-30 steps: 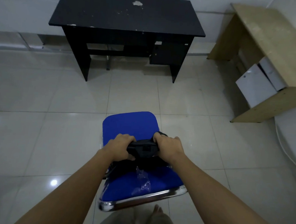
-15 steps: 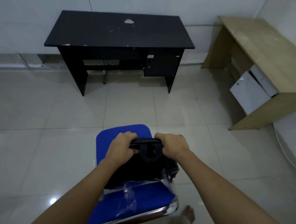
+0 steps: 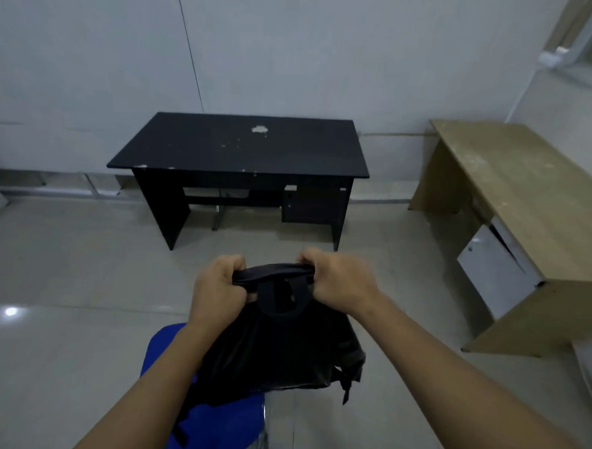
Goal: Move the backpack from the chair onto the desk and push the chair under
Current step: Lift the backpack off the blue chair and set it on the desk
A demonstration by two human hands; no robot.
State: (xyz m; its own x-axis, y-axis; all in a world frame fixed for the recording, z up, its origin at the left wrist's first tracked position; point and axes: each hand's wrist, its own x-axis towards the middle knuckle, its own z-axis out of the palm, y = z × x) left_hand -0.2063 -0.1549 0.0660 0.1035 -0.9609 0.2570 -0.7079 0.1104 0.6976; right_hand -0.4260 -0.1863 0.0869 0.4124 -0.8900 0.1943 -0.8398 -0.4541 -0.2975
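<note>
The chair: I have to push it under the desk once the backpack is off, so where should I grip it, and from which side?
Probably the top edge of the blue backrest, taken from above with both hands. It is the part of the chair that stands nearest the black desk. For now both the left hand and right hand grip the backpack by its top.

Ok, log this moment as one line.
phase: carry | left hand, right hand: gripping backpack top | chair: below | black desk: ahead

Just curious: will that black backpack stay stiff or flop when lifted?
Probably floppy: the backpack hangs and creases below its top edge, gripped by the left hand and right hand. It looks fairly empty, so likely light. Loose straps may swing.
</note>
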